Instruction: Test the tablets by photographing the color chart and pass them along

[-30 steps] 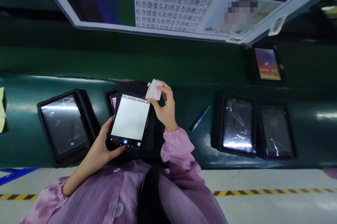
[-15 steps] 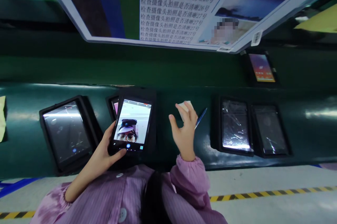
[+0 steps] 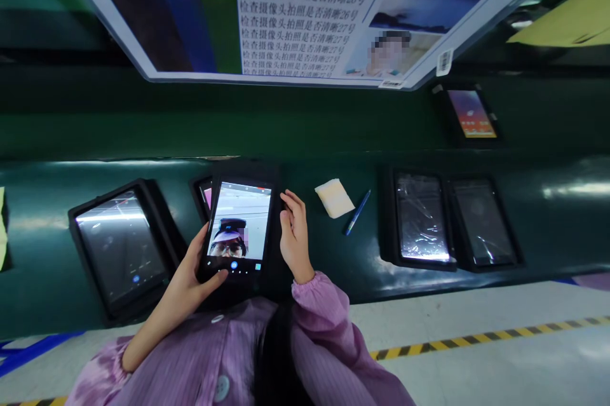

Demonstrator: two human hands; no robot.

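Observation:
A tablet [image 3: 250, 212] in a black case is tilted towards me, its lit screen showing a front-camera picture of a person in a cap. My left hand [image 3: 196, 269] grips it by the lower left edge, thumb over the bottom bezel. Close by the right side of the case is my right hand [image 3: 296, 237], its fingers loosely bent and nothing visible in them; whether they touch the case I cannot tell. A folded cream cloth pad [image 3: 334, 198] and a blue pen [image 3: 358, 212] lie to the right of that hand. Part of another device [image 3: 203, 193] shows behind the held tablet.
Left on the green bench [image 3: 328, 279] lies a larger tablet [image 3: 121, 247]. Two film-covered tablets [image 3: 423, 218] [image 3: 483, 222] lie right. Farther back is a lit device [image 3: 471, 114]. A printed test chart [image 3: 295, 79] overhangs the bench's far side.
My right hand has left the cloth pad and moved left to the tablet's right side. The pad stays on the bench. My left hand keeps its grip; the view has shifted slightly.

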